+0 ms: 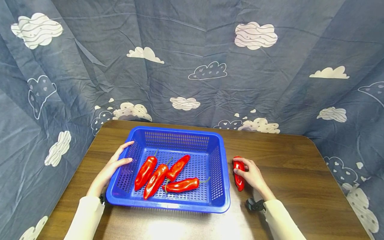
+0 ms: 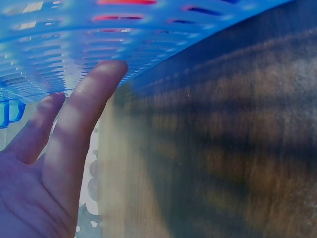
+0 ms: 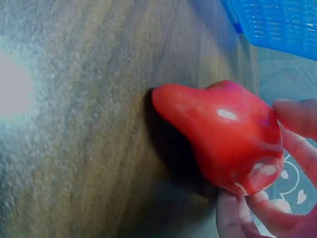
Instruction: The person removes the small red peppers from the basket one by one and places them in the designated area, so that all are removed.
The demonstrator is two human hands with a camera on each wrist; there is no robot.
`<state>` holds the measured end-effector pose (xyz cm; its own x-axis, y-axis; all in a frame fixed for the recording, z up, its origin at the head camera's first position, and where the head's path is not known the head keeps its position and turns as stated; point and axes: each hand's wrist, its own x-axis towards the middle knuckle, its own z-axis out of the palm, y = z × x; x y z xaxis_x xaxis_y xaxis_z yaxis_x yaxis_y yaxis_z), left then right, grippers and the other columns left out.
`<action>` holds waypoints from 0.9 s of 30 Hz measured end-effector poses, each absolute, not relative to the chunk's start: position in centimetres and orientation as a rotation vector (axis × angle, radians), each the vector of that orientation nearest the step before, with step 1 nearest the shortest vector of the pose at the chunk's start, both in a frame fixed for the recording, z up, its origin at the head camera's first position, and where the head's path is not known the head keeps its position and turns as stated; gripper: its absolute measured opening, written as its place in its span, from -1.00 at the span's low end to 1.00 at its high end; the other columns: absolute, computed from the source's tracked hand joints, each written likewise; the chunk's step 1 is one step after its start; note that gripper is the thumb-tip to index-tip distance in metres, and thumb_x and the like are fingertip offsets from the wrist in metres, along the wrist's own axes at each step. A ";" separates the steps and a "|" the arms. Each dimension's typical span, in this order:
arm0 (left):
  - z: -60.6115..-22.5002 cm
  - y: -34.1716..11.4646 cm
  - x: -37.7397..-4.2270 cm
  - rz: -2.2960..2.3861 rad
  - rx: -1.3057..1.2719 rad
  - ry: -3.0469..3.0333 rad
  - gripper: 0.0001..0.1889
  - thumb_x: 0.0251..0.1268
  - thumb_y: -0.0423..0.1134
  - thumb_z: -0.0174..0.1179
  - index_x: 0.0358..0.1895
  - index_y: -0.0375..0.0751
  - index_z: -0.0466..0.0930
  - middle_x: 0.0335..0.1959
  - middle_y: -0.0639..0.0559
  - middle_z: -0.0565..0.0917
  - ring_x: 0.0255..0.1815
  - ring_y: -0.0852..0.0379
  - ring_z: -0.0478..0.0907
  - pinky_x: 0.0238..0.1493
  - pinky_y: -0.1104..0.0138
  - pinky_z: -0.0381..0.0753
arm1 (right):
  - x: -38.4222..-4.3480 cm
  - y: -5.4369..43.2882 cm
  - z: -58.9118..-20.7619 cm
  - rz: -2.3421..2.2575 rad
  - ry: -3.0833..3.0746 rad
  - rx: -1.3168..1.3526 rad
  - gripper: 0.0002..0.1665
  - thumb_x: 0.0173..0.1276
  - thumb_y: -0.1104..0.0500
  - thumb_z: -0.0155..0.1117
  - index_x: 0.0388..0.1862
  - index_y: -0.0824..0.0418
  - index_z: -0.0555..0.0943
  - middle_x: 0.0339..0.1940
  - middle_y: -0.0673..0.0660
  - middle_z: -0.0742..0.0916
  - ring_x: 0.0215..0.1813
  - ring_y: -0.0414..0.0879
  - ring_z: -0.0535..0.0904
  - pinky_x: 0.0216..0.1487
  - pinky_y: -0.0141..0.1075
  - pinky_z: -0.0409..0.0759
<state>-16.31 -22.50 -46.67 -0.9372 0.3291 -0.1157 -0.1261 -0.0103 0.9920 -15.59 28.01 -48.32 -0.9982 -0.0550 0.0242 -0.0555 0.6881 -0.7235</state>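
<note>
A blue plastic basket (image 1: pixel 172 205) stands on the table with several red peppers (image 1: pixel 155 181) lying on its slotted floor. My left hand (image 1: pixel 109 170) holds the basket's left side, with two digits reaching over the rim. In the left wrist view, other fingers (image 2: pixel 74 119) lie along the outside of the slotted wall. To the right of the basket, my right hand (image 1: pixel 250 173) grips another red pepper (image 3: pixel 228 134) between thumb and fingers. That pepper's tip points toward the table's near edge; its stem end is hidden by the hand.
The wooden table (image 1: pixel 288 166) reaches out to the right of the right hand. A dark blue curtain (image 1: pixel 207 93) with cloud prints hangs behind and beside the table. Dark straps (image 1: pixel 255 204) sit around the wrists.
</note>
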 end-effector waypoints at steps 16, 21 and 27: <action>-46.9 -22.6 -16.7 2.016 0.247 1.982 -0.37 0.43 -0.31 -0.06 0.49 0.09 -0.03 0.35 -0.32 0.12 0.11 -0.21 0.39 -0.07 0.04 0.54 | -15.6 28.0 -47.9 1.257 -2.865 0.013 -0.56 0.26 0.31 0.29 0.14 0.26 0.55 0.15 0.43 0.48 -0.02 0.29 0.55 -0.12 -0.04 0.51; -46.9 -22.5 -16.7 2.014 0.254 1.988 -0.37 0.43 -0.31 -0.06 0.49 0.10 -0.01 0.35 -0.32 0.12 0.10 -0.18 0.41 -0.07 0.05 0.54 | -15.5 28.0 -47.7 1.237 -2.868 0.010 -0.56 0.26 0.31 0.29 0.14 0.26 0.56 0.15 0.44 0.48 -0.01 0.30 0.54 -0.08 0.04 0.49; -46.8 -22.5 -16.7 2.020 0.259 1.986 -0.38 0.44 -0.31 -0.05 0.49 0.08 -0.01 0.34 -0.34 0.12 0.10 -0.17 0.40 -0.08 0.06 0.55 | -15.6 28.2 -47.2 1.229 -2.855 0.000 -0.56 0.26 0.31 0.27 0.15 0.26 0.54 0.16 0.45 0.47 0.03 0.35 0.50 -0.01 0.16 0.44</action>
<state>-16.67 -22.53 -46.78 -0.9401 0.3320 -0.0781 -0.0836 -0.0022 0.9965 -15.55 28.15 -47.24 -0.9994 0.0131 0.0307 -0.0133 0.6874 -0.7262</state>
